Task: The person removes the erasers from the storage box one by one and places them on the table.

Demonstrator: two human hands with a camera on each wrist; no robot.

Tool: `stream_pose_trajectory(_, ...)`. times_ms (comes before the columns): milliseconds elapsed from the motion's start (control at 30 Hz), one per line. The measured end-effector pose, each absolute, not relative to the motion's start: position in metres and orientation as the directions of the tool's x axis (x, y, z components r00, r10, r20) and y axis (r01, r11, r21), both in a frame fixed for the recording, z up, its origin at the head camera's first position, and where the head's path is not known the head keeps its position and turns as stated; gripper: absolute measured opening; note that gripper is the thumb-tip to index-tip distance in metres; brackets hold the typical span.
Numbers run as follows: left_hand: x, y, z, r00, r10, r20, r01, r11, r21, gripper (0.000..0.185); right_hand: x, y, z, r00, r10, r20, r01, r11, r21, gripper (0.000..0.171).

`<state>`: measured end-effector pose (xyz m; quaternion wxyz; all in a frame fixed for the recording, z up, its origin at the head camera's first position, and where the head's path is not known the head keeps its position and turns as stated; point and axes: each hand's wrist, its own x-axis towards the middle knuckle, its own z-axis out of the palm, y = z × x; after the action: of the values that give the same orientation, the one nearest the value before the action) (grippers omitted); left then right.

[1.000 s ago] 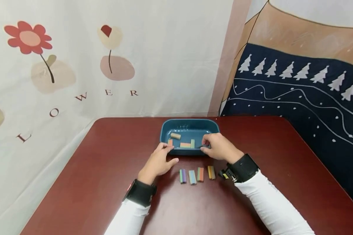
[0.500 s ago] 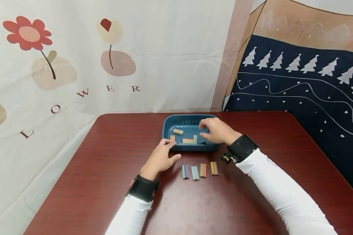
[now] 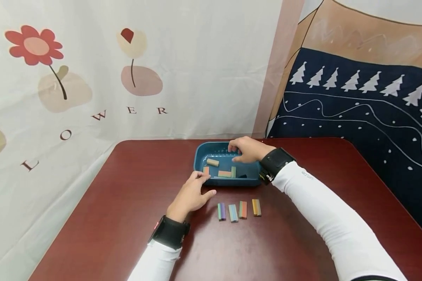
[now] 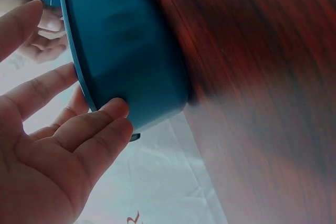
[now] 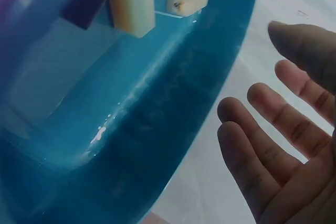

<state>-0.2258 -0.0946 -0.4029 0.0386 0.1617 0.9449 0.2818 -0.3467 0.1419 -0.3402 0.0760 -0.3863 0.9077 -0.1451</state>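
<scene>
A teal tray (image 3: 240, 182) stands near the table's far edge. In it lie a beige block (image 3: 212, 162), an orange block (image 3: 206, 170), a pink-and-green block (image 3: 224, 174), an upright-lying green block (image 3: 233, 172) and a dark block (image 3: 243, 176). My left hand (image 3: 190, 195) touches the tray's near left corner with extended fingers; in the left wrist view its fingertips (image 4: 116, 108) rest against the outer wall. Over the tray's far right part hovers my right hand (image 3: 249, 150), fingers loosely bent and holding nothing. The right wrist view shows its fingers (image 5: 252, 166) spread beside the rim.
In front of the tray, a row of small two-tone blocks lies on the reddish-brown table (image 3: 126, 218): green-purple (image 3: 221, 212), light blue (image 3: 233, 213), orange-green (image 3: 243, 210) and yellow-brown (image 3: 256, 207). Printed cloths (image 3: 197, 70) hang behind the table.
My right hand has let go of the dark block, which now lies at the tray's near right side. That hand has risen and moved toward the far rim. My left hand stays at the corner.
</scene>
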Motion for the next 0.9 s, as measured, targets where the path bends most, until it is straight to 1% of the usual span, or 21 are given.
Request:
stream_pose_trajectory(167, -0.233, -0.093, -0.399, -0.943, 0.329, 0.054, 0.305, 0.784, 0.54, 0.059, -0.363, 0.132, -0.337, -0.714, -0.696, -0.078, -0.66, 0.705, -0.26, 0.033)
stream_pose_trajectory(233, -0.234, -0.093, -0.399, -0.944, 0.327, 0.052, 0.302, 0.787, 0.537, 0.059, -0.368, 0.127, -0.338, -0.711, -0.695, -0.105, -0.658, 0.711, -0.248, 0.034)
stream_pose_trajectory(400, -0.225, -0.095, -0.406, -0.947, 0.32, 0.002, 0.269, 0.793, 0.547, 0.06, -0.372, 0.113, -0.35, -0.668, -0.727, -0.16, -0.69, 0.685, -0.234, 0.034)
stream_pose_trajectory(700, -0.223, -0.096, -0.406, -0.948, 0.319, -0.004, 0.263, 0.789, 0.555, 0.06, -0.382, 0.092, -0.356, -0.622, -0.772, -0.133, -0.745, 0.635, -0.203, 0.026)
stream_pose_trajectory(900, -0.223, -0.096, -0.406, -0.946, 0.323, 0.005, 0.271, 0.786, 0.556, 0.059, -0.391, 0.078, -0.366, -0.582, -0.797, -0.163, -0.776, 0.604, -0.181, 0.024)
